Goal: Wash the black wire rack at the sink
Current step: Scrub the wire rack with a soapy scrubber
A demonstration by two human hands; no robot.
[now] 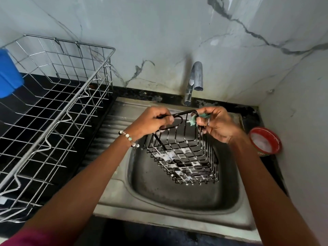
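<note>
Hanging over the steel sink [113,192], the black wire rack [184,157] is held up by its top hooks, streaked with white suds. The left hand [150,121] curls its fingers round one hook; the right hand [218,123] pinches a green scrub pad [194,118] against the rack's upper wire. A chrome tap [194,80] stands just behind the hands, its spout above them. To the left, a silver dish drainer [58,103] sits on the black counter [17,119], with a blue container [8,75] cut off at the frame edge. A red tub [266,142] holding white foam rests near the right wrist. The pad is mostly hidden by fingers, and the rack's far side blurs against the basin.
</note>
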